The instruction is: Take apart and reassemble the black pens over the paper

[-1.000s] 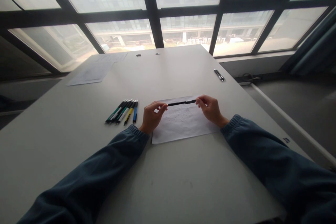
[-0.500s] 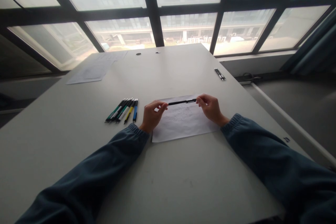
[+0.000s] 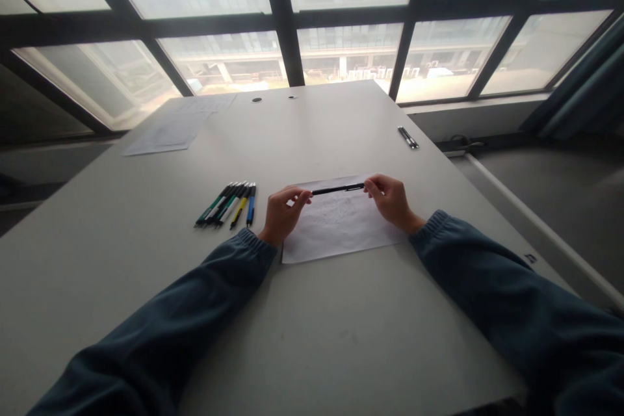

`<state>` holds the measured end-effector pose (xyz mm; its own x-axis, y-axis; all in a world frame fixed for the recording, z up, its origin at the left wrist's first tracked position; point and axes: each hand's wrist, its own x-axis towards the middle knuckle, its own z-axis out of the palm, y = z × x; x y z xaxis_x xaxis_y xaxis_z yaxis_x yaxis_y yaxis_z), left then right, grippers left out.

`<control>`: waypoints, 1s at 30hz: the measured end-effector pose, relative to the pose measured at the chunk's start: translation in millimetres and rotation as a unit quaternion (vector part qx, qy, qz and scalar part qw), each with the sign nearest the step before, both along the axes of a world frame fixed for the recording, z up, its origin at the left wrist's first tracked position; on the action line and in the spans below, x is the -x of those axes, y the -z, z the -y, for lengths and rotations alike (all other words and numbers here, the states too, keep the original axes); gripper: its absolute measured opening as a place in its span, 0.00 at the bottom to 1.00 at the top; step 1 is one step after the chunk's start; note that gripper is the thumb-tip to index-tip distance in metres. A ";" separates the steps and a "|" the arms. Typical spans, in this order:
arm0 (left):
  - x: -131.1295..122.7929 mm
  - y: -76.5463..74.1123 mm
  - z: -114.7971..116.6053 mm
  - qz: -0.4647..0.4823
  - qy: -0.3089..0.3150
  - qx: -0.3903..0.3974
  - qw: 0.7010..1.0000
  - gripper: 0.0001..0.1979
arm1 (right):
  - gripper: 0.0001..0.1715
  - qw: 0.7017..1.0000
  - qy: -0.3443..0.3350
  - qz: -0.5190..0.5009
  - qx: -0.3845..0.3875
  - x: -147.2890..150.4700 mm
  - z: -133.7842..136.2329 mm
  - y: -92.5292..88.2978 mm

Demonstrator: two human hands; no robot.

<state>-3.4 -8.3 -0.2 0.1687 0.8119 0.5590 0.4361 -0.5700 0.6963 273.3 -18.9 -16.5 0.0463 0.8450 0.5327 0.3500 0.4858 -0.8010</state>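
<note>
A black pen (image 3: 336,190) is held nearly level above a white sheet of paper (image 3: 331,240) that bears faint scribbles. My left hand (image 3: 284,213) pinches the pen's left end between thumb and fingers. At the other end, by the clip, my right hand (image 3: 390,200) grips it the same way. The fingertips cover both tips of the pen. Just left of my left hand lies a row of several pens (image 3: 228,205) with green, white, yellow and blue barrels, side by side on the white table (image 3: 312,325).
Two dark pens (image 3: 408,137) lie near the table's right edge. Overlapping printed papers (image 3: 168,130) rest at the far left. A round dark grommet (image 3: 256,100) and a small dark object (image 3: 292,97) are at the back edge, before framed windows (image 3: 351,52).
</note>
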 end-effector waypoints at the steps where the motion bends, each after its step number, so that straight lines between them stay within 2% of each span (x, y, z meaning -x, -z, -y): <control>1: 0.1 0.1 0.0 -0.001 0.000 0.001 1.000 0.18 | 0.18 1.000 0.000 0.001 0.000 0.0 0.0 0.0; 30: -0.3 -0.7 0.9 -0.003 0.009 0.020 1.000 0.23 | 0.25 1.000 0.003 0.020 0.004 -0.7 0.9 0.0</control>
